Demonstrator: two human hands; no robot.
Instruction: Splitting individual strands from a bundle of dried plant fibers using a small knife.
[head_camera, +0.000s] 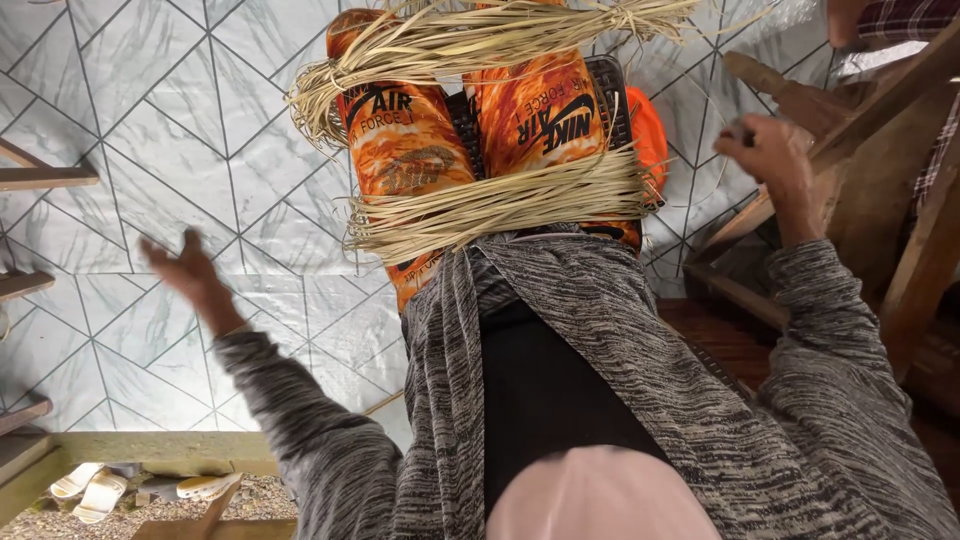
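Head view | left hand spread, blurred, empty, above tiled floor | right hand loosely curled near wooden frame, grasp unclear | straw bundles between both hands, draped across orange-clad legs | sandals below left hand.

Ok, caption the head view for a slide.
Straw-coloured fibre bundles across orange-clad legs, both hands raised empty.

I see open tiled floor around my left hand; wooden frame crowds my right hand.
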